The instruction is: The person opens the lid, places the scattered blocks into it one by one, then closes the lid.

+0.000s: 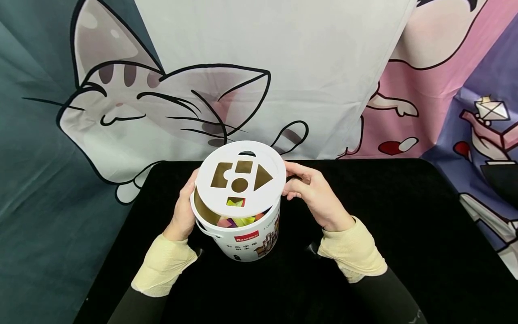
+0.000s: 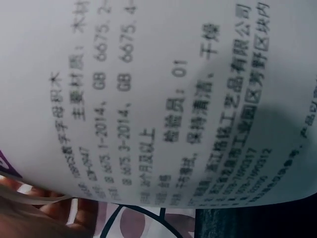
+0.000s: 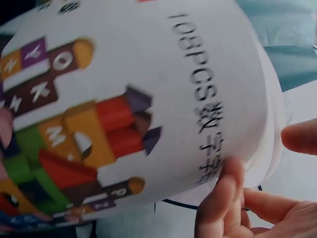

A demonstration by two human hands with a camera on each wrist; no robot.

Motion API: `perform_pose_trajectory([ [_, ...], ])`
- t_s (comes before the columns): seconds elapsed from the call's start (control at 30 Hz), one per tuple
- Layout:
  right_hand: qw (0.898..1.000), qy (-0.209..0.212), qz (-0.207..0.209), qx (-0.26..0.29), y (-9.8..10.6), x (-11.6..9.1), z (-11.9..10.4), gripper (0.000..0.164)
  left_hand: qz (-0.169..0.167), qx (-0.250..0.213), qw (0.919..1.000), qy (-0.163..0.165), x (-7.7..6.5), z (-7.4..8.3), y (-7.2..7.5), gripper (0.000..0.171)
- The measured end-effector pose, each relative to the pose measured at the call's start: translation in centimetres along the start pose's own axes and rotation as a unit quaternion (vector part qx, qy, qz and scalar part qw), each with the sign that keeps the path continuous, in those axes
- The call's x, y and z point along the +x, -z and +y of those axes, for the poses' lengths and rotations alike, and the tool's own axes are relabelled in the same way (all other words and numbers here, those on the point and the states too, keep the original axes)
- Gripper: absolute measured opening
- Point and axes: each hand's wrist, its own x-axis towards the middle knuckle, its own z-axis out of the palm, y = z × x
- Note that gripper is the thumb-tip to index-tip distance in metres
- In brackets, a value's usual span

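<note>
A white bucket (image 1: 252, 247) with printed pictures of toy blocks stands on the black table, its lid (image 1: 263, 200) sitting askew over the top. Shaped holes pierce the lid, and a gap at the front left bares colored blocks (image 1: 243, 222) inside. My left hand (image 1: 183, 216) holds the bucket's left side near the rim; its fingers (image 2: 57, 210) show by the handle in the left wrist view. At the right edge of the lid, my right hand (image 1: 313, 193) has bent fingers and grips the edge. Its thumb (image 3: 302, 138) lies right by the rim in the right wrist view.
Black cloth covers the table (image 1: 388, 202). Behind it hangs a curtain (image 1: 315, 90) printed with cartoon cats, reaching down to the table's far edge. The bucket's white handle (image 1: 207, 231) hangs at its front left.
</note>
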Motion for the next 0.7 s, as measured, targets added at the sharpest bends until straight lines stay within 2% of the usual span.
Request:
perform_pose_trajectory([
  [0.13,0.996,0.018,0.007,-0.087,-0.1,0.0,0.3,0.054,-0.006,0.005,0.9991,-0.041,0.2,0.1,0.0,0.059],
  [0.27,0.992,0.031,0.013,-0.125,-0.2,-0.3,0.2,0.053,-0.009,-0.014,0.9978,-0.064,0.2,0.2,-0.1,0.059],
  [0.4,0.983,0.087,0.015,-0.162,-0.4,-0.5,0.3,0.060,-0.002,-0.026,0.9960,-0.086,0.3,0.4,-0.2,0.058],
  [0.47,0.972,0.129,0.011,-0.195,-0.5,-0.6,0.5,0.060,0.005,-0.027,0.9951,-0.095,0.3,0.6,-0.3,0.057],
  [0.53,0.957,0.169,0.010,-0.236,-0.7,-0.6,0.6,0.058,0.008,-0.029,0.9944,-0.101,0.3,0.8,-0.4,0.056],
  [0.7,0.922,0.237,-0.002,-0.305,-1.1,-0.5,1.0,0.061,0.000,-0.026,0.9933,-0.113,0.2,1.3,-0.6,0.056],
])
